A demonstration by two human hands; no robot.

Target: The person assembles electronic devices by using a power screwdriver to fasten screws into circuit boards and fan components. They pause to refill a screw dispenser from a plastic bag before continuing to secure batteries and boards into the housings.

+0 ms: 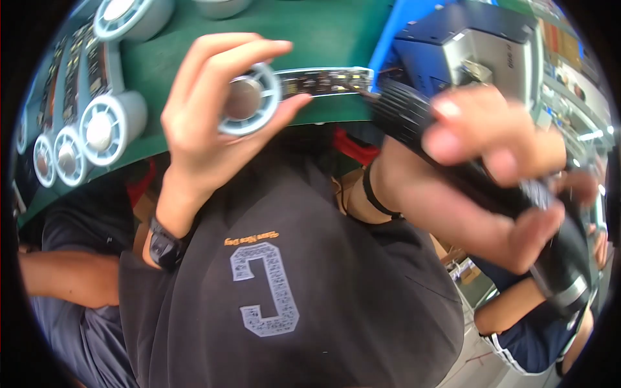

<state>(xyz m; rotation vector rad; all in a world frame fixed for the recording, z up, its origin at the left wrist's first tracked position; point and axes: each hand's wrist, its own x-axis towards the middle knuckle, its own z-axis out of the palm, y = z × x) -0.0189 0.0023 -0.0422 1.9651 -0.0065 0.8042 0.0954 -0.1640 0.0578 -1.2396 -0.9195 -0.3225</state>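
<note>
Head view: we see the left hand (204, 119) with its fingers curved around a pale blue spoked round piece (244, 98), thumb along the lower side, one fingertip raised clear above the rim. A narrow circuit board strip (326, 83) in a light frame extends rightward from that piece, over the edge of the green bench top (317, 35).

We note the right hand (479, 181), motion-blurred, with its fingers closed around a black handheld tool (404, 116); the tool's narrow tip is at the strip's right end, contact unclear to us.

Farther out, we record a dark watch (167, 246) on the left wrist, a black band (373, 191) on the right wrist, similar round pieces (100, 131) at left, and a black-and-silver box (488, 52) at upper right. Another person (517, 310) shows at lower right.
</note>
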